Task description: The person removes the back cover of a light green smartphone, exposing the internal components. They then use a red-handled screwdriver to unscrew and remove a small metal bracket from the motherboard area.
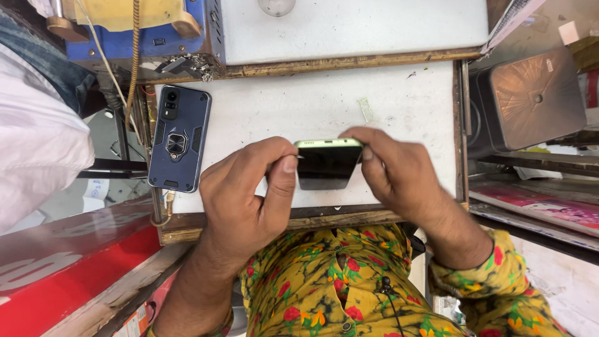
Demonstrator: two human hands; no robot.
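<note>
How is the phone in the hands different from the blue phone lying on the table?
The pale green-edged phone with the dark screen is held tilted up by the left hand and right hand; the dark blue phone in a rugged ring case lies flat, back up, untouched. Both are slim rectangular phones.

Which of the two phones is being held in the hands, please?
The green-edged phone with the dark screen, gripped between the left hand and right hand. The dark blue-cased phone lies flat and untouched on the white bench.

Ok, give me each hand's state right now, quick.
Left hand: fingers pinched shut at the left edge of the green-framed phone.
Right hand: closed on the phone's right edge, holding it.
</note>
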